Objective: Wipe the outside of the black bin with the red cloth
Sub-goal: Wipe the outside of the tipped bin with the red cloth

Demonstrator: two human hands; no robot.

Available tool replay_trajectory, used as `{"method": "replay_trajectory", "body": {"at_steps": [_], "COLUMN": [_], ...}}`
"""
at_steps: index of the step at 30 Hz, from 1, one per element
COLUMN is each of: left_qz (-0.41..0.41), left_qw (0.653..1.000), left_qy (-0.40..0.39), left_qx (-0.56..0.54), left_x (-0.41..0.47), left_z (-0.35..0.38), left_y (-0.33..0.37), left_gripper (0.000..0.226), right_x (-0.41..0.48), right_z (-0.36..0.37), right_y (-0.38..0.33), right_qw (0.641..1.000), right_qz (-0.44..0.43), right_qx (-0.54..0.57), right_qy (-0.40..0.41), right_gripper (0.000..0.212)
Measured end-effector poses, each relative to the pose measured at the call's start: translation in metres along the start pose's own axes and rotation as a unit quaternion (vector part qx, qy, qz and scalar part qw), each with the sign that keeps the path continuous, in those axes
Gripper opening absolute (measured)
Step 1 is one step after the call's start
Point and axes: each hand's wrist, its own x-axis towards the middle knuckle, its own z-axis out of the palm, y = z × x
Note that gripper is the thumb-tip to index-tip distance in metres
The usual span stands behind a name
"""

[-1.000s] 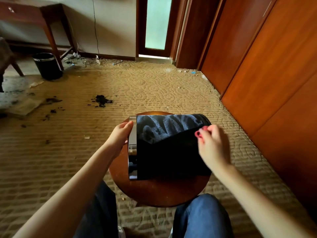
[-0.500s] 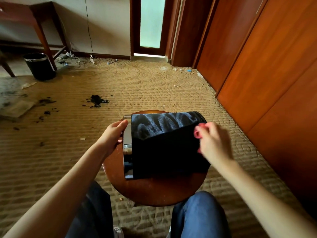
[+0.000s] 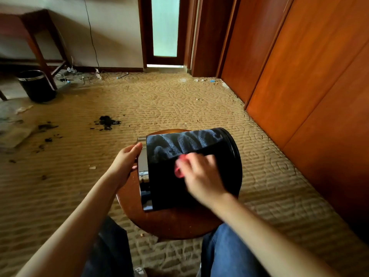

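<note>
The black bin [image 3: 165, 188] lies on its side on a round wooden stool [image 3: 175, 224], its chrome rim facing left. Dusty grey smears show along its upper side. My left hand [image 3: 127, 162] grips the chrome rim at the bin's mouth. My right hand [image 3: 201, 174] presses on the bin's side, blurred with motion, and is closed on the red cloth [image 3: 178, 170]. Only a small edge of that cloth shows under my fingers.
A second black bin [image 3: 37, 86] stands by a wooden table's legs at far left. Dark debris [image 3: 106, 121] and scraps lie on the patterned carpet. Wooden wardrobe doors [image 3: 299, 76] run along the right. My knees sit just below the stool.
My right hand has slid with the red cloth from the bin's right end leftward to the middle of its side. My left hand stays on the rim.
</note>
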Motion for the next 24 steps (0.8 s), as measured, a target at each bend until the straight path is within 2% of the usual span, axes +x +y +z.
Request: {"method": "replay_trajectory", "body": {"at_steps": [3,4,6,10,13,15,17,21,24], "left_qz": [0.000,0.001,0.001,-0.004,-0.007,-0.010,-0.013,-0.016,-0.015], "left_qw": [1.000,1.000,1.000,1.000,1.000,1.000,1.000,1.000,1.000], "left_qy": [0.008,0.008,0.017,0.020,0.014,0.011,-0.001,0.004,0.003], "left_qx": [0.000,0.000,-0.006,-0.008,0.001,0.015,0.022,0.002,0.009], "left_x": [0.004,0.004,0.003,0.001,0.001,0.003,0.004,0.004,0.006], "left_z": [0.000,0.002,0.005,0.005,0.003,0.000,-0.002,0.002,0.001], "left_y": [-0.002,-0.001,0.001,0.005,0.006,0.007,0.008,0.007,0.005], "left_gripper": [0.029,0.026,0.024,0.025,0.027,0.025,0.023,0.024,0.025], "right_x": [-0.008,-0.006,0.007,0.026,0.029,0.025,0.018,-0.002,0.005], "right_z": [-0.013,-0.015,-0.013,0.003,0.010,0.009,0.002,-0.012,-0.013], "right_y": [0.066,0.072,0.055,-0.040,-0.096,-0.086,-0.043,0.061,0.057], "right_qw": [0.985,0.976,0.970,0.987,0.997,1.000,0.999,0.977,0.952], "right_qz": [0.155,0.194,0.220,0.159,0.077,0.012,0.001,0.193,0.286], "right_qx": [-0.078,-0.093,-0.103,-0.019,-0.005,0.006,-0.011,-0.092,-0.106], "right_qy": [-0.011,-0.008,0.012,0.012,-0.009,-0.028,-0.040,-0.010,-0.022], "right_gripper": [0.034,0.028,0.014,0.026,0.008,0.022,0.020,0.020,0.016]}}
